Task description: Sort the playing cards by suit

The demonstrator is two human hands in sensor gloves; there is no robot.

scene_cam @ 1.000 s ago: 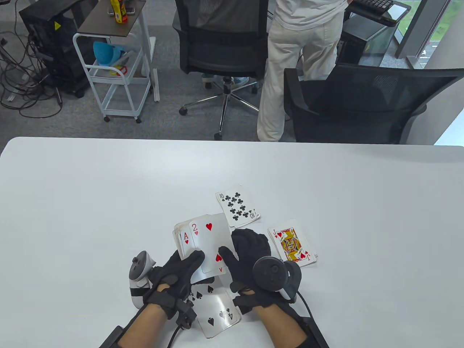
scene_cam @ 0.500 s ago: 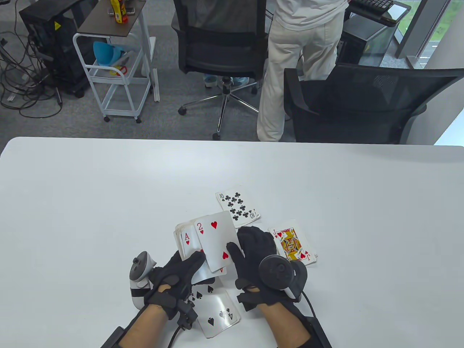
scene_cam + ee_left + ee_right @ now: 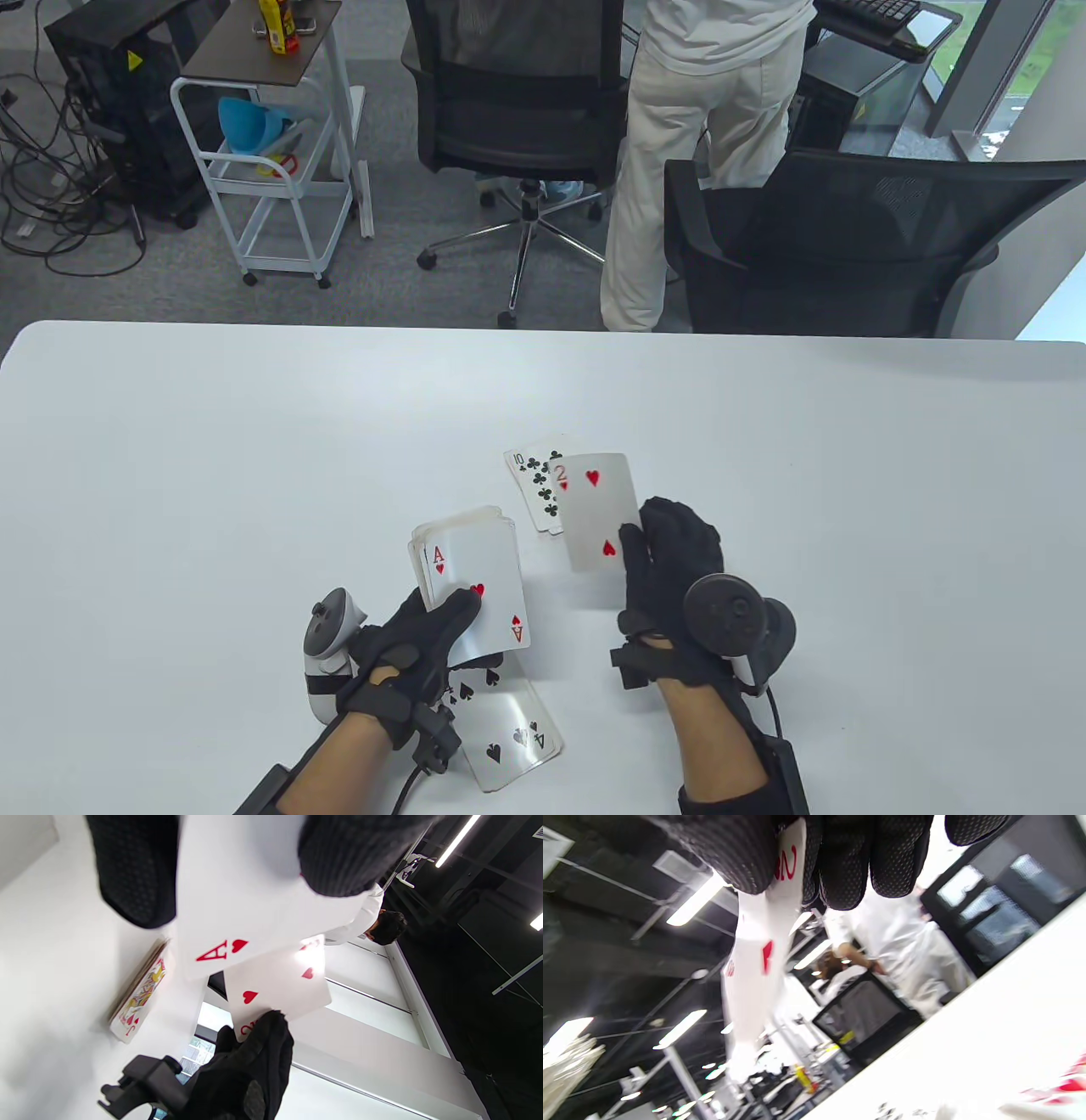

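My left hand (image 3: 450, 607) grips the face-up deck (image 3: 471, 581) with the ace of hearts (image 3: 237, 921) on top, low over the white table (image 3: 212, 467). My right hand (image 3: 645, 543) pinches the two of hearts (image 3: 598, 509) by its near right edge and holds it above the table. The card overlaps the ten of clubs pile (image 3: 533, 486). The jack of hearts pile (image 3: 138, 1001) lies on the table and is hidden behind my right hand in the table view. The four of spades pile (image 3: 509, 730) lies below my left hand. In the right wrist view my fingers (image 3: 848, 857) clamp the two of hearts (image 3: 751, 984).
Beyond the table's far edge stand two black office chairs (image 3: 831, 246), a person in white (image 3: 687, 153) and a white trolley (image 3: 271, 153). The table's left half and far side hold no cards.
My right hand has slid the two of hearts off the deck and carried it right and away, lifting it. The ace of hearts now tops the deck. My left hand has stayed put.
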